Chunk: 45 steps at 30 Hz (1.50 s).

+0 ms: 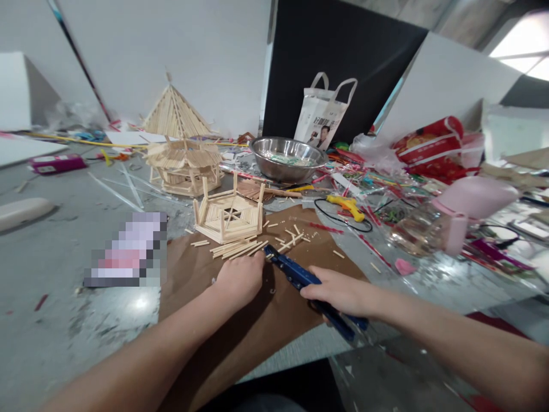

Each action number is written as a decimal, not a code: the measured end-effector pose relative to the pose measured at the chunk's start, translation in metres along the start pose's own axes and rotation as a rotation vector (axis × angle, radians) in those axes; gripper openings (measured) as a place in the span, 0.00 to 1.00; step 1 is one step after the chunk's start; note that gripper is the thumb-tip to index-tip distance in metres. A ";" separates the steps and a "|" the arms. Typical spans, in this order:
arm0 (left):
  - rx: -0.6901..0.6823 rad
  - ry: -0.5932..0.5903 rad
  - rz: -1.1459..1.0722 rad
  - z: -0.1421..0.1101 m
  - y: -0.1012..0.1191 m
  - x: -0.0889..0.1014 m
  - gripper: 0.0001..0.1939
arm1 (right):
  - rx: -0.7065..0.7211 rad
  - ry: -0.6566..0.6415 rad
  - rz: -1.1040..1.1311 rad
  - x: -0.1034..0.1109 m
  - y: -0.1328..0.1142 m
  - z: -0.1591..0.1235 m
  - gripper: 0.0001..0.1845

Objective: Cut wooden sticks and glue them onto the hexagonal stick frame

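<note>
My right hand (341,292) is wrapped round the handles of a blue hand cutter (295,270), its head pointing to the far left. Just left of the cutter's jaws, my left hand (241,279) is closed with fingers curled. A thin wooden stick (269,256) shows between its fingertips and the jaws. Several loose wooden sticks (234,248) lie right beyond the left hand. Short cut pieces (294,237) are scattered to their right. Behind them stands a six-sided stick base (229,216) with upright posts, on a brown sheet (184,269).
A stick-built pavilion (184,163) with a pointed roof stands at the back left. A steel bowl (287,160), a white bag (321,117), a yellow glue gun (347,207) and a pink-lidded jug (454,217) stand or lie further off. A blurred-out phone (128,249) is at left.
</note>
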<state>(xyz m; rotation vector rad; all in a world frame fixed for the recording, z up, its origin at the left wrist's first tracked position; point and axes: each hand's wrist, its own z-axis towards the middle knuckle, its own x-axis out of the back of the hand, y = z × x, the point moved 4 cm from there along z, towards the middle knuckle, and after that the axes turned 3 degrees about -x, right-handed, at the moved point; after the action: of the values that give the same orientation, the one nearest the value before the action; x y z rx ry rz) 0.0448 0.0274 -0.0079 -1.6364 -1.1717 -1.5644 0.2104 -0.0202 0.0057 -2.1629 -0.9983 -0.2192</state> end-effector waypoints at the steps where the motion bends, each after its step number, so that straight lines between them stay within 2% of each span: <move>1: -0.005 0.000 -0.006 0.000 0.000 0.000 0.13 | 0.009 0.006 -0.021 0.000 0.000 0.000 0.11; 8: -0.036 0.043 -0.101 0.006 -0.002 0.001 0.12 | 0.037 0.064 -0.138 0.003 -0.007 -0.004 0.11; 13: -0.117 0.046 -0.231 0.011 -0.004 0.002 0.12 | 0.044 0.073 -0.181 0.004 -0.010 -0.005 0.11; 15: -0.147 0.009 -0.318 0.011 -0.006 0.001 0.12 | 0.042 0.069 -0.185 0.003 -0.009 -0.004 0.11; 19: -0.118 -0.160 -0.485 0.011 -0.008 -0.003 0.15 | 0.045 0.065 -0.191 0.003 -0.010 -0.004 0.11; 27: -0.202 0.036 -0.362 0.011 -0.003 0.003 0.11 | 0.047 0.093 -0.217 0.004 -0.013 -0.006 0.11; 35: -0.220 -0.006 -0.184 0.010 0.002 0.005 0.12 | 0.011 0.093 -0.248 0.004 -0.011 -0.004 0.10; 40: -0.225 0.012 -0.143 0.013 0.001 0.001 0.12 | -0.020 0.173 -0.329 0.000 -0.005 -0.002 0.08; 45: -0.188 0.002 -0.151 0.013 0.002 0.000 0.12 | 0.018 0.224 -0.335 -0.006 -0.003 -0.003 0.08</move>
<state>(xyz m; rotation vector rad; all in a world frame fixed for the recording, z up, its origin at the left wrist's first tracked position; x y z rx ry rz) 0.0525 0.0383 -0.0097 -1.6970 -1.2013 -1.8187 0.2046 -0.0239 0.0069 -1.8941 -1.2177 -0.5950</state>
